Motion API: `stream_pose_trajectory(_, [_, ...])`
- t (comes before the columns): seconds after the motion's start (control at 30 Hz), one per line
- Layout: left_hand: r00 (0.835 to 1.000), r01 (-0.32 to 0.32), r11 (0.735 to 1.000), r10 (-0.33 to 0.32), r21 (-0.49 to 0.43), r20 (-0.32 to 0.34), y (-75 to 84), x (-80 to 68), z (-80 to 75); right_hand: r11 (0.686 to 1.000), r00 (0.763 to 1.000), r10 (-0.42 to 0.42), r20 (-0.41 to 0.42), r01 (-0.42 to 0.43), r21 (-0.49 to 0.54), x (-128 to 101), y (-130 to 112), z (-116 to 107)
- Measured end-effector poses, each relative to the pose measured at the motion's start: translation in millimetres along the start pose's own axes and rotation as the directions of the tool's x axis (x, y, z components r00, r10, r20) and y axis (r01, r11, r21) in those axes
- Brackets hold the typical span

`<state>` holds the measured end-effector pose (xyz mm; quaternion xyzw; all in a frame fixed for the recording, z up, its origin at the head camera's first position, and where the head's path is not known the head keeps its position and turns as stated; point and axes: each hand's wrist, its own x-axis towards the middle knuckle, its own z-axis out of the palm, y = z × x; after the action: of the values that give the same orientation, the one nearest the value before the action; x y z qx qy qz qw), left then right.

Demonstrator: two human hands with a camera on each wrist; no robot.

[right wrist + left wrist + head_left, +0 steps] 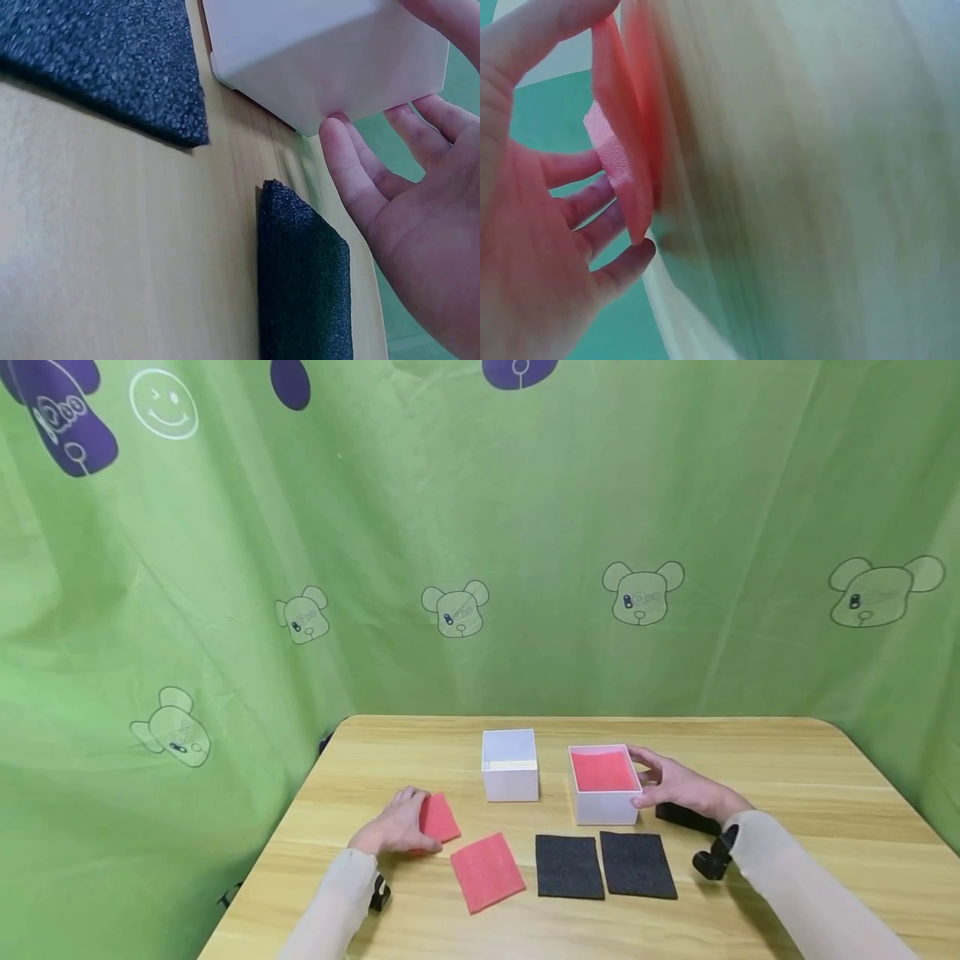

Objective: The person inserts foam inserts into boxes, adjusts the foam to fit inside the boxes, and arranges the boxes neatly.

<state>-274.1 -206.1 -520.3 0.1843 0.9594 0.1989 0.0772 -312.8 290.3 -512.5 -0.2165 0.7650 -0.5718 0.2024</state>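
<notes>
At the left of the table my left hand [396,827] grips a red foam square [440,818] by its edges. In the left wrist view the thumb is on one edge of that square [619,112] and the fingers reach the opposite side. My right hand [678,787] holds the right side of a white box [609,811], thumb at the near corner and fingers farther back. Red foam [603,771] shows inside this box. The right wrist view has the fingertips [336,142] against the box's smooth white wall [322,67].
A second white box [512,787] stands left of the held one. Another red square [489,872] and two black foam squares, left [569,867] and right [638,865], lie in front. A black foam piece [304,277] is below the right hand. A green curtain [525,527] hangs behind.
</notes>
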Motion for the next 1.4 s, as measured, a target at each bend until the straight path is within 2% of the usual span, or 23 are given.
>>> stream_pose_trajectory(0.13, [1.000, -0.002, 0.997, 0.002, -0.072, 0.001, -0.3, 1.0, -3.4, 1.000, 1.000, -0.010, 0.006, 0.010, 0.013, 0, 1, 0])
stream_pose_trajectory(0.3, [1.000, 0.004, 0.982, -0.009, -0.191, -0.024, 5.5, 1.7, -15.0, 0.999, 0.999, -0.032, 0.011, 0.032, 0.022, 0, 1, 0])
stream_pose_trajectory(0.47, [0.998, -0.004, 0.972, -0.011, -0.235, -0.063, 16.5, 2.6, -29.8, 0.999, 0.999, -0.034, 0.010, 0.034, 0.016, -1, 1, 0])
stream_pose_trajectory(0.7, [0.992, -0.054, 0.975, 0.029, -0.215, -0.122, 32.1, 7.0, -47.2, 0.999, 0.999, -0.031, 0.011, 0.031, 0.023, 0, 2, 0])
stream_pose_trajectory(0.9, [0.986, -0.107, 0.978, 0.080, -0.181, -0.148, 47.4, 11.6, -56.1, 0.999, 1.000, -0.030, 0.009, 0.030, 0.014, 0, 2, 0])
stream_pose_trajectory(1.4, [0.968, -0.240, 0.962, 0.227, -0.128, -0.111, 104.5, 27.3, -59.3, 1.000, 1.000, -0.004, 0.007, 0.004, -0.014, 0, 0, -1])
